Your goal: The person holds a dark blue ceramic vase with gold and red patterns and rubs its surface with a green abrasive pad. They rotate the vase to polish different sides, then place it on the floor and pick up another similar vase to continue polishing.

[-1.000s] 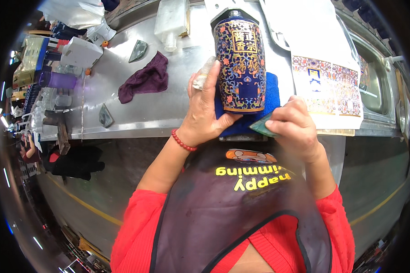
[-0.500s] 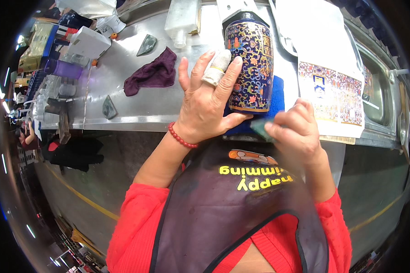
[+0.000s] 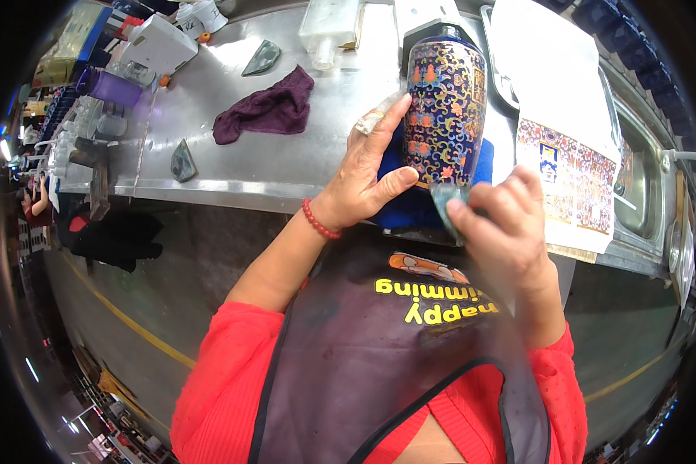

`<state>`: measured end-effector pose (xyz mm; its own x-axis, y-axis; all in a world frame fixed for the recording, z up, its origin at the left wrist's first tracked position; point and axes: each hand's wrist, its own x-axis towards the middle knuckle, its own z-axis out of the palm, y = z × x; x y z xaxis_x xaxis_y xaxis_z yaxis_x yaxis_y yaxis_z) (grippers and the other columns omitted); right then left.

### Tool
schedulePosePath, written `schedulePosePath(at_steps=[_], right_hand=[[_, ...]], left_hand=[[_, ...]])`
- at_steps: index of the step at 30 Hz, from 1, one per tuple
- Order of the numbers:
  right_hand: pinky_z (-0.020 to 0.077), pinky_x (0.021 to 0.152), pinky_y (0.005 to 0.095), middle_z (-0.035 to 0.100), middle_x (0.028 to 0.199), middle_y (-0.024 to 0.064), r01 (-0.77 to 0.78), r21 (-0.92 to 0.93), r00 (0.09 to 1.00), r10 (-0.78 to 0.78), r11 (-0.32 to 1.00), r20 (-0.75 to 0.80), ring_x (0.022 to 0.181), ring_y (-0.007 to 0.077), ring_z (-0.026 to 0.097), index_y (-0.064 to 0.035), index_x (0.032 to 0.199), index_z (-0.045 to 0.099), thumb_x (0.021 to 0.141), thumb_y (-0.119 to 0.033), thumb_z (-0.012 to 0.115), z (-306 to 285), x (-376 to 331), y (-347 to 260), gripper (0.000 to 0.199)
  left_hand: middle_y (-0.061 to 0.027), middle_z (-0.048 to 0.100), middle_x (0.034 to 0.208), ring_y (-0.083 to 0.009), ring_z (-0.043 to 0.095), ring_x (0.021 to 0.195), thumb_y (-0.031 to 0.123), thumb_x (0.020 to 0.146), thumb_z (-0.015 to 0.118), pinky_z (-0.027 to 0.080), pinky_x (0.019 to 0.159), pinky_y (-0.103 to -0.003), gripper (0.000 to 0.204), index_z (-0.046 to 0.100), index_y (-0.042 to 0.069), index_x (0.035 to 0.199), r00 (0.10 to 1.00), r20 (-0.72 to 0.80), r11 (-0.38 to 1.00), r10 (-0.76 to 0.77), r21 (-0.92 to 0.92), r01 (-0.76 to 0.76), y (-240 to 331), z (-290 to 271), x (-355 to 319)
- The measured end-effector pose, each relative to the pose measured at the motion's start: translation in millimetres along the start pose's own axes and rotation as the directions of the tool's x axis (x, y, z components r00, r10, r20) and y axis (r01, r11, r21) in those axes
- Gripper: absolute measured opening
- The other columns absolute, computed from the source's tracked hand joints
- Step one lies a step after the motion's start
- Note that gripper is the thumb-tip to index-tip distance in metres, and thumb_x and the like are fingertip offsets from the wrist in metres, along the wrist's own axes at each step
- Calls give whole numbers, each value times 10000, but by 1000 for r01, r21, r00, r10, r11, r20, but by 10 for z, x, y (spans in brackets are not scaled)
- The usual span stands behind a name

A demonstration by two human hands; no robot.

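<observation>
A dark blue bottle with a colourful floral and scroll pattern lies on a blue cloth, its neck pointing away from me. My left hand rests along the bottle's left side, fingers stretched and thumb apart. A whitish wrap covers one of its fingers, and a red bead bracelet circles the wrist. Pinched in my right hand is a flat green scraper, which meets the bottle's base end. Motion blurs that hand a little.
A purple cloth and two loose green stone pieces, one near the back and one near the front edge, lie on the metal table. A clear glass bottle stands behind. Patterned printed sheets lie right, beside a metal sink.
My left hand has slid off the bottle's top to its left side, its thumb lifting. The scraper has come up against the base end. The bottle's pattern has turned slightly.
</observation>
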<state>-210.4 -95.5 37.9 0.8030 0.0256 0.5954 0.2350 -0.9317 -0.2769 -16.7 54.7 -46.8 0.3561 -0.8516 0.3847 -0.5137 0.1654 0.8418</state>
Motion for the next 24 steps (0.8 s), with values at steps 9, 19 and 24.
schedulePosePath(at_steps=[9,19,24], right_hand=[[386,750,401,608,873,4,130,-4,982,-128,992,139,709,178,534,-112,891,711,706,-110,729,-65,136,8,185],[399,739,393,625,862,3,74,179,992,-90,981,85,712,185,549,-98,895,727,663,-54,793,11,-82,119,245],[400,691,373,642,885,62,12,126,978,15,992,-210,708,231,542,-61,943,732,613,-19,817,146,-202,218,344]], left_hand=[[-180,574,1399,-413,355,1399,618,751,762,90,1156,-658,1055,369,98,1580,990,-21,805,140,585,-101,104,-18,-12],[-161,546,1425,-395,384,1374,620,699,778,104,1141,-665,1037,443,125,1546,973,-16,757,232,631,-170,292,8,92],[-178,523,1452,-375,446,1333,666,754,723,120,1132,-675,1044,405,86,1561,969,-13,766,245,616,-185,230,42,72]])
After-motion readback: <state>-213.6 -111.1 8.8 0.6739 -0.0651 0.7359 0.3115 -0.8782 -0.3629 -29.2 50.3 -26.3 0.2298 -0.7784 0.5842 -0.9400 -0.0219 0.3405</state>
